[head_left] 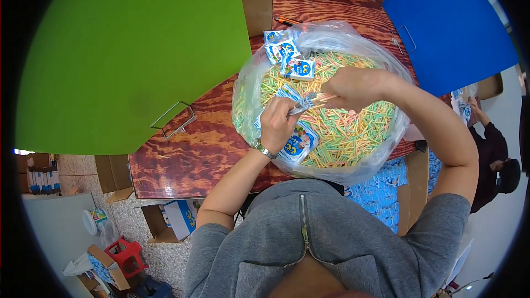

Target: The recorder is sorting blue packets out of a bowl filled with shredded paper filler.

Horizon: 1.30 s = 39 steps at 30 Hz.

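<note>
A large clear plastic bag [359, 174] stands open on the table, full of thin pastel sticks [353, 135] in green, yellow and pink. Over it, my left hand [277, 122] pinches a small blue-and-white packet [301, 105]. My right hand [356, 87] is closed on a small bunch of sticks [321, 98], whose ends meet the packet's mouth; how far they reach inside I cannot tell. Several more packets [298, 68] lie on the heap at the far left, and another packet [301, 142] rests just below my left hand.
A green panel [138, 49] with a wire handle rises at the left, a blue panel [452, 27] at the right. Cardboard boxes [256, 3] and an orange pen-like tool [287, 21] sit behind the bag on the red wood-grain table [193, 171]. Another person [488, 154] works at far right.
</note>
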### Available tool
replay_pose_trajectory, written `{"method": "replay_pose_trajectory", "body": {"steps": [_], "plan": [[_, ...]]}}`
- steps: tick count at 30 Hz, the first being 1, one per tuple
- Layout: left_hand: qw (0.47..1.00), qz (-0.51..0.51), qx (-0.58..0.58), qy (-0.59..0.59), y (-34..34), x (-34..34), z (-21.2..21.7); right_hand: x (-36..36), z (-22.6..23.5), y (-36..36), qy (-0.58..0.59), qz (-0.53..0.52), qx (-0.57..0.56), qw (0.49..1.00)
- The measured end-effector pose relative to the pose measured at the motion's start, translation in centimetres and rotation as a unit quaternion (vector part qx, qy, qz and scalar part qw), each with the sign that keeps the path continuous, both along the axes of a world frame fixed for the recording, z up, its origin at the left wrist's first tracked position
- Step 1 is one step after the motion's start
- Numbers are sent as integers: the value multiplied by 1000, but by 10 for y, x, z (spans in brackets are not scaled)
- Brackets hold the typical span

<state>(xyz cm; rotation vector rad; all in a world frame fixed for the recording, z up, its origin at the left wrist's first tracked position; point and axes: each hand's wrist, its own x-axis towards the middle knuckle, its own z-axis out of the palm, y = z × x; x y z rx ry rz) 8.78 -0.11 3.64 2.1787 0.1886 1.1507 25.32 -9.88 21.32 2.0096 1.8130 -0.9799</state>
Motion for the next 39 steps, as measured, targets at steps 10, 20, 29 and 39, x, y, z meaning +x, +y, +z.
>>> {"method": "replay_pose_trajectory", "body": {"steps": [10, 20, 29, 39], "plan": [[979, -84, -177, 49, -5, -12, 5, -24, 10, 7, -38, 53, 132, 989], [892, -225, -353, 171, 33, -42, -17, -36, -84, 1, 157, -24, 403, 901], [925, -34, -212, 312, 44, -81, -69, -31, -177, -46, -14, -136, 237, 962], [975, 58, 47, 211, 17, -56, -34, -47, -192, -68, -103, -100, 325, 935]]}}
